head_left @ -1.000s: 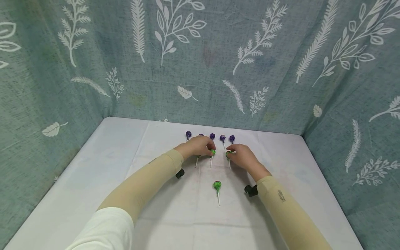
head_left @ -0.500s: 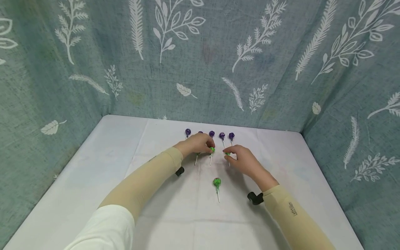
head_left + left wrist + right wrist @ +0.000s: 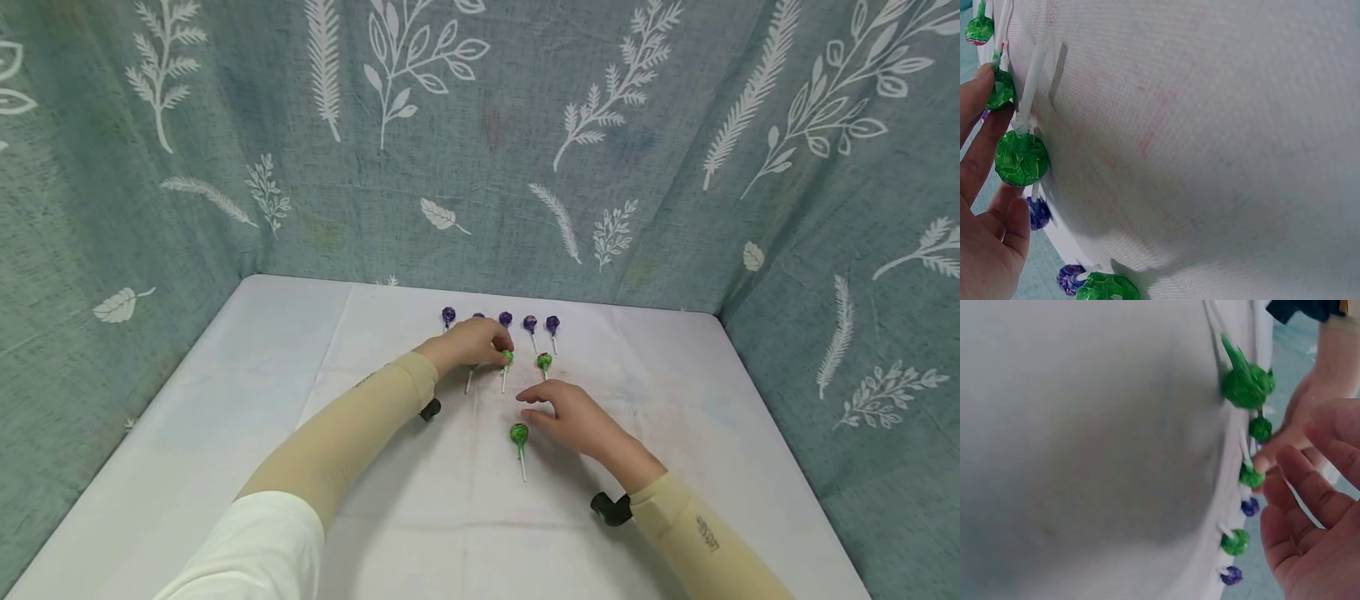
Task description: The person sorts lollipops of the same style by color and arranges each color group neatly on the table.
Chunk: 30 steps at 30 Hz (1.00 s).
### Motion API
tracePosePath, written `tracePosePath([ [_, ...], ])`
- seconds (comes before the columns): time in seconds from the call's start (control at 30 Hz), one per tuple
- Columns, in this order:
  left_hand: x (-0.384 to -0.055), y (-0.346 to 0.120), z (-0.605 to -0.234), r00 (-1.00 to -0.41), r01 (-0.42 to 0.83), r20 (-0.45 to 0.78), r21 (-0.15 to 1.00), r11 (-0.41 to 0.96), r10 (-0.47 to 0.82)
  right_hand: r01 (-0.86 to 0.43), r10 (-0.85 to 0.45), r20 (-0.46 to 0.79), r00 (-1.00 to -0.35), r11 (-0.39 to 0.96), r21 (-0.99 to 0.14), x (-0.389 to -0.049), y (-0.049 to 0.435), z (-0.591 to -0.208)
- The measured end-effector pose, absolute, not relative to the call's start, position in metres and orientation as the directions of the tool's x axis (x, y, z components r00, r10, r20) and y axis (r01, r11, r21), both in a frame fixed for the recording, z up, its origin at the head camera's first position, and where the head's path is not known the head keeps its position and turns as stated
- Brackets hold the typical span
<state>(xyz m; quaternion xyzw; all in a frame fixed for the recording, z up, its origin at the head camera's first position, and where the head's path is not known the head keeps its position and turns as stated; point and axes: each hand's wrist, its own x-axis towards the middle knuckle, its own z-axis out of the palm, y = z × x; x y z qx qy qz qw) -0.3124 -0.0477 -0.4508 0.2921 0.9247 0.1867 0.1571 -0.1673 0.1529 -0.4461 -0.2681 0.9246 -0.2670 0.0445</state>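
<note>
My left hand (image 3: 474, 340) pinches the head of a green-wrapped lollipop (image 3: 1001, 89) between thumb and finger; its white stick points toward me. Another green lollipop (image 3: 1021, 157) lies beside it, partly behind that hand in the head view. My right hand (image 3: 573, 418) holds nothing, its fingers loosely bent over the cloth. Just left of and below its fingertips, a separate green lollipop (image 3: 519, 433) lies nearer to me. Beyond the right hand sits a green lollipop (image 3: 543, 361), its stick partly hidden by the fingers.
Behind the green ones, several purple-wrapped lollipops (image 3: 552, 322) form a row, one partly covered by the left hand. The white cloth-covered table (image 3: 390, 517) meets a green leaf-patterned curtain (image 3: 480, 225) at the back and sides. One more green lollipop (image 3: 1108, 287) shows in the left wrist view.
My right hand has let go of the right-hand green lollipop and drawn back toward me, near the separate green one. The left hand stays at its lollipop.
</note>
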Motion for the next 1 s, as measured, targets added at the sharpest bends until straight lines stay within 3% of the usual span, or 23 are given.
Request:
tracePosePath([
  [0.27, -0.312, -0.049, -0.450, -0.782, 0.478, -0.178, 0.443, 0.758, 0.597, -0.537, -0.586, 0.068, -0.807, 0.682, -0.497, -0.155, 0.147, -0.461],
  [0.63, -0.311, -0.048, -0.452, -0.784, 0.475, -0.174, 0.448, 0.757, 0.595, -0.554, -0.577, 0.102, -0.810, 0.697, -0.456, -0.152, 0.143, -0.468],
  [1.0, -0.310, -0.048, -0.448, -0.783, 0.475, -0.173, 0.455, 0.754, 0.598, -0.375, -0.414, 0.041, -0.909, 0.773, -0.513, -0.172, 0.163, -0.446],
])
